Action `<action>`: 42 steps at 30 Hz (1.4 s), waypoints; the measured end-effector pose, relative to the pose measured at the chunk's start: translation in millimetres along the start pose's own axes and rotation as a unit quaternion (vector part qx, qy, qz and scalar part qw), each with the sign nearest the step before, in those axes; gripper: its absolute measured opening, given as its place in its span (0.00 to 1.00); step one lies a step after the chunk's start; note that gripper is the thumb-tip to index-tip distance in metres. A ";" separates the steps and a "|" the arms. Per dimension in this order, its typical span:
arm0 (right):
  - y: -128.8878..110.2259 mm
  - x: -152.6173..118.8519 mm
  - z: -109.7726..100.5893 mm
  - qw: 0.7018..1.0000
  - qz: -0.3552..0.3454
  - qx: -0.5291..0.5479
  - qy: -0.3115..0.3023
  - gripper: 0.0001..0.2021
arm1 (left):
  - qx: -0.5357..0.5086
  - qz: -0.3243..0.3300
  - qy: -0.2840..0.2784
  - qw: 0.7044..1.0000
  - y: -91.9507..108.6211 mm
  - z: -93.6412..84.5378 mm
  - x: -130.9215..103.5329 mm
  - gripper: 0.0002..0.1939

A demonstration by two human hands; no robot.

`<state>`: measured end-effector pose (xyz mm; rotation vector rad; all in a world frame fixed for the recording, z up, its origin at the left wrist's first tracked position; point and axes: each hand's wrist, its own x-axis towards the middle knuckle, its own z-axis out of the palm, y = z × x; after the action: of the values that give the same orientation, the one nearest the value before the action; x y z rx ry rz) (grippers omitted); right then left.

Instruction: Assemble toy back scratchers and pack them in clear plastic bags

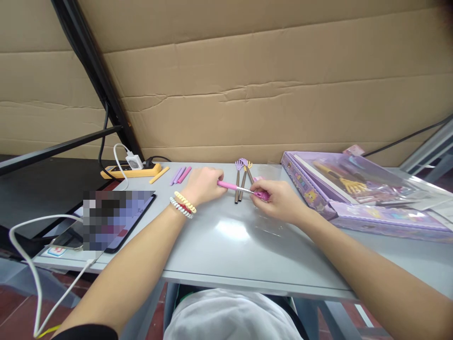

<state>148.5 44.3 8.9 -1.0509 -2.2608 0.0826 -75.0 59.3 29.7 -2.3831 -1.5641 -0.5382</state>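
A pink stick with a silvery shaft (pixel 244 189) spans the gap between my hands over the table. My left hand (pixel 207 183) is closed on its pink handle end. At the other end, the fingers of my right hand (pixel 278 199) pinch a magenta piece (pixel 262 194) joined to the shaft. Just behind it lie several brown sticks (pixel 237 184) topped with small purple and yellow hand shapes. Purple and pink tubes (pixel 184 175) rest behind my left wrist, with a yellow tube (pixel 159 175) further left.
On the right, an open purple box (pixel 307 186) holds bagged pieces, including a yellow hand shape (pixel 354 185). A yellow power strip (pixel 150 171) with a white charger sits at the back left. A tablet (pixel 130 231) and white cable (pixel 33 269) lie at the left. Cardboard (pixel 226 94) stands behind the table (pixel 226 257).
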 end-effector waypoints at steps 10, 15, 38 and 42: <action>-2.3 3.5 -2.3 0.999 0.027 0.017 0.026 0.08 | -0.051 0.099 -0.013 0.994 10.0 -1.2 -3.4 0.13; 2.3 8.2 -6.6 0.988 0.064 0.014 0.143 0.15 | -0.053 0.057 -0.027 0.997 5.1 1.4 -1.6 0.14; 16.3 7.9 -12.1 0.968 0.165 -0.085 -0.172 0.24 | 0.000 -0.022 -0.074 0.997 -8.7 12.7 1.9 0.13; 4.1 6.9 -22.4 0.958 0.083 -0.029 -0.274 0.24 | 0.005 -0.030 -0.102 0.994 -6.1 10.2 1.7 0.14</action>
<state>160.7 47.5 29.0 -1.3802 -2.6653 0.4285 -78.2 67.1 21.2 -2.4557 -1.7221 -0.3061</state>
